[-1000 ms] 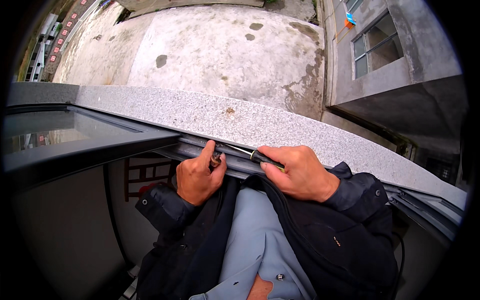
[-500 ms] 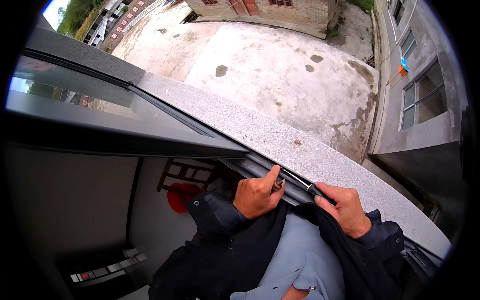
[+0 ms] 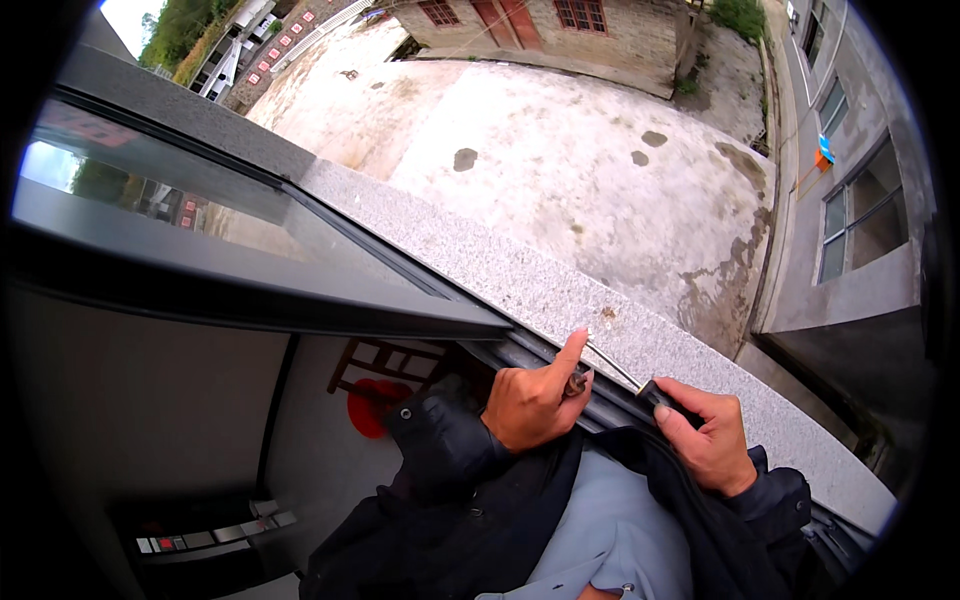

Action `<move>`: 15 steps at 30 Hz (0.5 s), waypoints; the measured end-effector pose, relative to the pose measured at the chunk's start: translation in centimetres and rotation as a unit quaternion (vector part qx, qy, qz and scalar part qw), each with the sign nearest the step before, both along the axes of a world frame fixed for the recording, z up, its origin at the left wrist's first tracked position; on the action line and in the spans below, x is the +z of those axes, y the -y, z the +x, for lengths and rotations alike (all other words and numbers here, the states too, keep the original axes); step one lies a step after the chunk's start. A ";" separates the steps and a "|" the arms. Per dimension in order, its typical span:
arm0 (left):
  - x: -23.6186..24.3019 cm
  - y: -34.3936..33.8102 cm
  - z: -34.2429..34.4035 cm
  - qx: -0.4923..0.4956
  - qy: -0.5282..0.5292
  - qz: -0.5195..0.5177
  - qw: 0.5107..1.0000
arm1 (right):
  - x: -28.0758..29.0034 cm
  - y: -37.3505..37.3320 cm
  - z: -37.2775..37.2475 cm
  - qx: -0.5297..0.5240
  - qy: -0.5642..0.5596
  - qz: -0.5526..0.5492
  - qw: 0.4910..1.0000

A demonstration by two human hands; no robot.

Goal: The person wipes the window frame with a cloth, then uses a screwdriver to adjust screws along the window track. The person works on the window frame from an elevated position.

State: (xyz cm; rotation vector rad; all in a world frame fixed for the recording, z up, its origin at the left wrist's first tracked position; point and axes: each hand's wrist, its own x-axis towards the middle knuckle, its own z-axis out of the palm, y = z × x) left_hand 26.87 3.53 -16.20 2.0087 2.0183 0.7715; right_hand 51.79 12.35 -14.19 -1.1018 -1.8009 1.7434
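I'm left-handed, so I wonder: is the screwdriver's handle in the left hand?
No: the right hand holds the dark-handled screwdriver.

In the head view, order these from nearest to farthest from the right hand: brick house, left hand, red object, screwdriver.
1. Screwdriver: in the right hand.
2. Left hand: just left.
3. Red object: farther left, indoors.
4. Brick house: across the yard.

1 head-worn fisheye view: camera close above granite sill (image 3: pixel 480 255), on its indoor side, facing steeply down, outward across it to paved yard (image 3: pixel 560 170) below
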 end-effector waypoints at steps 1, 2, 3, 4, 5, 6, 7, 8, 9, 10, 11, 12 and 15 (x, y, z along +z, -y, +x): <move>0.3 -0.8 0.1 -0.001 0.003 0.005 1.000 | 0.3 -0.3 0.0 -0.022 -0.001 -0.044 0.999; 0.5 -1.5 0.2 -0.003 -0.001 0.019 1.000 | 0.4 -0.5 0.0 -0.066 -0.039 -0.127 0.989; 0.6 -1.8 0.3 0.003 0.016 0.025 1.000 | 0.6 -1.0 -0.2 -0.090 -0.048 -0.137 0.985; 0.6 -1.9 0.5 0.009 0.033 0.032 0.999 | 0.6 -1.3 0.0 -0.099 -0.035 -0.127 0.986; 0.7 -2.0 0.6 0.016 0.050 0.038 0.998 | 0.6 -1.5 0.2 -0.107 -0.023 -0.118 0.987; 1.0 -1.8 0.6 0.024 0.033 0.019 0.999 | 0.4 -1.5 0.5 -0.093 -0.008 -0.100 0.991; 0.8 -1.6 0.3 0.015 0.031 0.033 0.999 | 0.0 -1.3 1.0 -0.079 0.006 -0.082 0.993; 0.3 -1.4 -0.2 0.006 0.029 0.048 0.998 | -0.2 -1.3 1.2 -0.065 0.021 -0.064 0.996; 0.2 -1.1 -0.5 -0.003 0.027 0.061 0.998 | -0.2 -1.3 1.2 -0.049 0.014 -0.009 0.999; 0.7 -0.8 -0.5 0.021 0.020 0.038 0.999 | 0.0 -1.2 1.1 -0.033 0.007 0.046 0.998; 0.7 -0.5 -0.7 0.029 0.024 0.031 0.999 | 0.2 -1.2 1.0 -0.017 0.000 0.101 0.995; 0.6 -0.1 -0.9 0.040 0.029 0.023 0.999 | 0.6 -1.1 0.9 -0.016 0.000 0.089 0.996; -0.4 0.7 -1.3 0.056 0.026 0.000 0.998 | 0.7 -1.4 1.1 0.039 0.007 0.126 0.991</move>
